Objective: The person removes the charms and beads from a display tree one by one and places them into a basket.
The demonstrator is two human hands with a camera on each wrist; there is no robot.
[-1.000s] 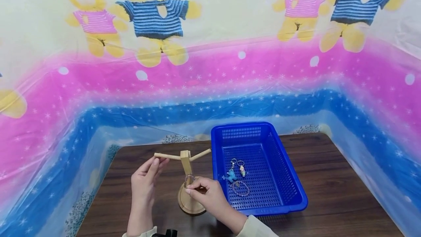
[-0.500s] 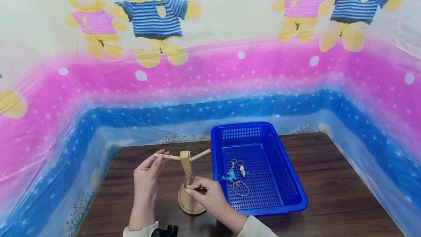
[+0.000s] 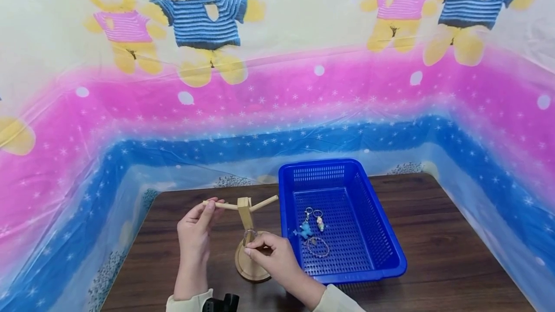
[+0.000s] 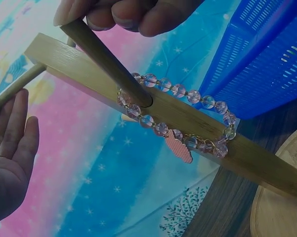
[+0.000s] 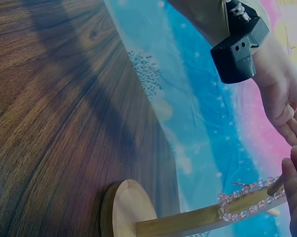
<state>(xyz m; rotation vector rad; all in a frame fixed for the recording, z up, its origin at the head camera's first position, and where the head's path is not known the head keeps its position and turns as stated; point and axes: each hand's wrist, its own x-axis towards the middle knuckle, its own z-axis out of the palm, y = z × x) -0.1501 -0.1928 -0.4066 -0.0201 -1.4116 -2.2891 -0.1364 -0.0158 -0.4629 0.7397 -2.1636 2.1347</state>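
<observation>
A wooden stand with a round base (image 3: pixel 251 273) and side pegs stands upright in the head view. My left hand (image 3: pixel 195 235) pinches the end of its left peg (image 3: pixel 227 206), thumb in front and fingers behind. Around a lower front peg (image 4: pixel 106 64) hangs a bracelet (image 4: pixel 194 96) of clear pinkish beads with a pink leaf-shaped charm (image 4: pixel 179 148). Thumb and fingers of my right hand (image 3: pixel 277 259) pinch that front peg's tip, beyond the bracelet. In the right wrist view the bracelet droops along the post (image 5: pixel 183 223); the right hand shows only partly there.
To the right of the stand sits a blue plastic basket (image 3: pixel 386 235). It holds a keychain with a blue figure (image 3: pixel 305 229), another with a small pale charm (image 3: pixel 320 224), and a beaded bracelet (image 3: pixel 318 255). The brown table (image 3: pixel 451 254) meets a printed cloth backdrop.
My left hand has shifted slightly right and up, from just under the left peg's end to a pinch on it. The right hand and the bracelet on the stand have stayed in place.
</observation>
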